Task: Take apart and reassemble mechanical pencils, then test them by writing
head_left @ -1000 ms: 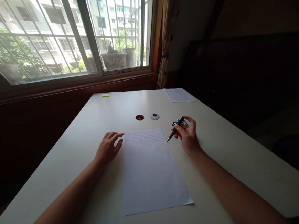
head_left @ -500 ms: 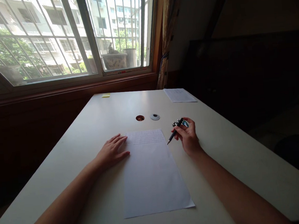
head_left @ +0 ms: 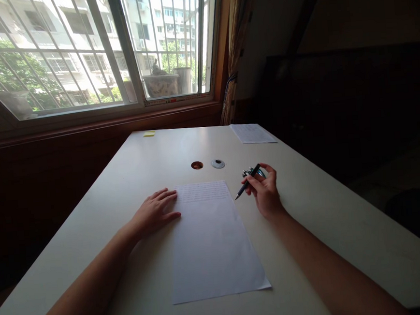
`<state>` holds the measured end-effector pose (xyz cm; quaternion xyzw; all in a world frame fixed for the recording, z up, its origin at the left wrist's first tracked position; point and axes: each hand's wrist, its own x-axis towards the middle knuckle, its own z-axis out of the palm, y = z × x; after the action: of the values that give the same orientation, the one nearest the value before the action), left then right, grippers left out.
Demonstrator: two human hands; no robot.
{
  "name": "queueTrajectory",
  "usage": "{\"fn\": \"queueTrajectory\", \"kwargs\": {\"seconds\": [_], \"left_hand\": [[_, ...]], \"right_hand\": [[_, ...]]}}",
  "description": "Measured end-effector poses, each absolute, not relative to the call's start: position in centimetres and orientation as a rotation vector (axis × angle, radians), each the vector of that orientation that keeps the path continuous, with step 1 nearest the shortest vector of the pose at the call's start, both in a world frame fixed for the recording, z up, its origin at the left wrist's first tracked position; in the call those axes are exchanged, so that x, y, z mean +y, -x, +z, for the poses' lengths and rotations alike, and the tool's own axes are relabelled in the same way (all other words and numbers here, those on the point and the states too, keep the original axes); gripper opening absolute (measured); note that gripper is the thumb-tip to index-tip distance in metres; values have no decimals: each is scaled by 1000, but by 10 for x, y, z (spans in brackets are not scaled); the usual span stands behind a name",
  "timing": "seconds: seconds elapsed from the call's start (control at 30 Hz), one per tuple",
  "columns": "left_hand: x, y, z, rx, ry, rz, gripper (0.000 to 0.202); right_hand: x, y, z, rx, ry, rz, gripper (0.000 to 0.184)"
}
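A white sheet of paper [head_left: 213,244] lies on the table before me, with several lines of handwriting across its top part. My left hand [head_left: 159,207] rests flat at the sheet's upper left edge, fingers stretched out and their tips touching the paper. Between the fingers of my right hand [head_left: 267,194] is a dark pen [head_left: 247,181], its tip pointing down and left beside the paper's right edge. Just behind that hand lie several more pens [head_left: 249,172], partly hidden by it.
On the white table [head_left: 101,205] are a round hole [head_left: 197,165] and a grey round cover [head_left: 218,163]. More written sheets [head_left: 253,133] lie at the far right corner, a yellow sticky note [head_left: 149,133] at the far left. A barred window [head_left: 78,56] stands beyond.
The paper and my left hand have shifted slightly to the left. My right hand has tilted the pen a little, its tip rising slightly.
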<state>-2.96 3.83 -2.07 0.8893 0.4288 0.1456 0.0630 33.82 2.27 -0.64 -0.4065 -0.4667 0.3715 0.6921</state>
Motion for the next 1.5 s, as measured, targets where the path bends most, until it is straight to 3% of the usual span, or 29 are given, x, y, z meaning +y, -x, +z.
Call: {"fn": "queueTrajectory", "kwargs": {"seconds": [0.6, 1.3, 1.5], "left_hand": [[44, 34, -23, 1255, -2751, 443, 65], [41, 33, -24, 1340, -2733, 528, 47], [39, 28, -15, 1253, -2776, 641, 39]], "right_hand": [[22, -340, -6, -1062, 877, 841, 48], [17, -331, -2, -1091, 862, 879, 46], [16, -331, 0, -1025, 862, 808, 60]]}}
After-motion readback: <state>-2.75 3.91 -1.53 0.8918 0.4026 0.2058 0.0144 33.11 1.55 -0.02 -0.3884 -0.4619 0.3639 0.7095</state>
